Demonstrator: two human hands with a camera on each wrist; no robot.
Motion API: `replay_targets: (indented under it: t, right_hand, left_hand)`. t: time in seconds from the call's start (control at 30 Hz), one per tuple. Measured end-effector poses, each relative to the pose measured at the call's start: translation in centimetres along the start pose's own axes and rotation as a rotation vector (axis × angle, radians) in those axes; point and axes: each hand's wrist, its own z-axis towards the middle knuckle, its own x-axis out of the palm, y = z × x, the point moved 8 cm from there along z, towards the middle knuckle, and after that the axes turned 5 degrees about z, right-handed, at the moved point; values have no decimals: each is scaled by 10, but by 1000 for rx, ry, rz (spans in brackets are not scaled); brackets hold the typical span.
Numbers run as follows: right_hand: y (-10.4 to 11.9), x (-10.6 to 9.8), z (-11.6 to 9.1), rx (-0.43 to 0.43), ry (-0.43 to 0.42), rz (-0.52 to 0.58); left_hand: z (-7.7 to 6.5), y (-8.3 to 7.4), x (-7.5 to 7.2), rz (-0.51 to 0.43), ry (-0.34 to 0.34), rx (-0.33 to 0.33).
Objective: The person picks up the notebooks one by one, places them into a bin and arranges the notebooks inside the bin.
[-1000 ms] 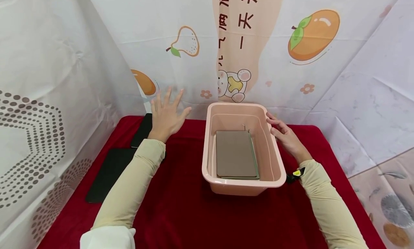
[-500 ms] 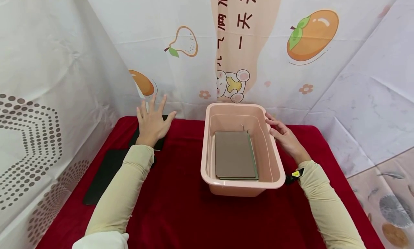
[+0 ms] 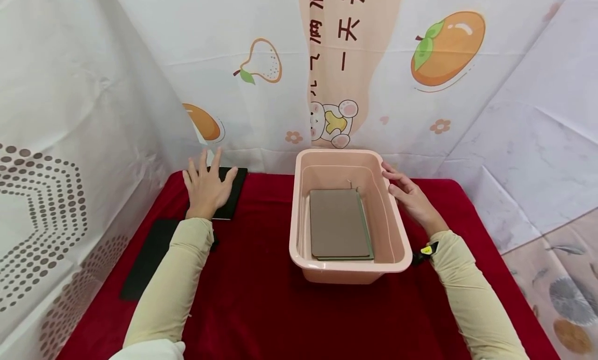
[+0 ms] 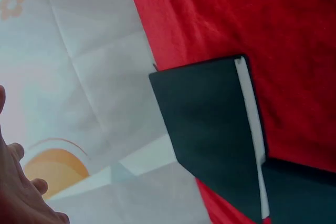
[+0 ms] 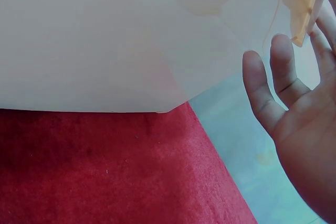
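My left hand [image 3: 205,188], fingers spread, is over a black notebook [image 3: 235,191] at the back left of the red table. In the left wrist view the notebook [image 4: 207,119] shows its pale page edge, and only part of the hand [image 4: 26,187] appears at the lower left. My right hand [image 3: 413,201] rests on the right rim of a pink plastic basin [image 3: 343,271]. Its little and ring fingers [image 5: 283,66] stand loosely outside the wall in the right wrist view. Inside the basin lie a grey-brown notebook [image 3: 338,222] and a green-edged one beneath it.
Another black, flat notebook-like item [image 3: 149,261] lies nearer on the left, partly behind my left forearm. Red velvet cloth [image 3: 261,297] covers the table. A printed white curtain [image 3: 261,116] rises right behind the basin and along both sides.
My left hand has moved left and a little down, from beside the back notebook to over it, exposing the notebook's right part. The right hand stays at the basin rim.
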Motion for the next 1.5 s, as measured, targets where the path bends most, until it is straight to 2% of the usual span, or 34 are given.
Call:
replay_targets:
  t: [0.47, 0.8, 1.0, 1.17, 1.5]
  right_hand:
    - [-4, -1, 1, 8, 1, 2]
    - [-6, -4, 2, 50, -14, -54]
    - [-4, -4, 1, 30, -27, -51]
    - [-3, -3, 1, 14, -26, -25]
    - [-4, 0, 1, 10, -28, -9]
  left_hand:
    - [0, 41, 14, -96, 31, -105]
    - [2, 62, 31, -136, 60, -176]
    - [6, 75, 43, -141, 88, -207]
    - [4, 80, 52, -141, 111, -218]
    - [-3, 96, 71, -94, 243, -239]
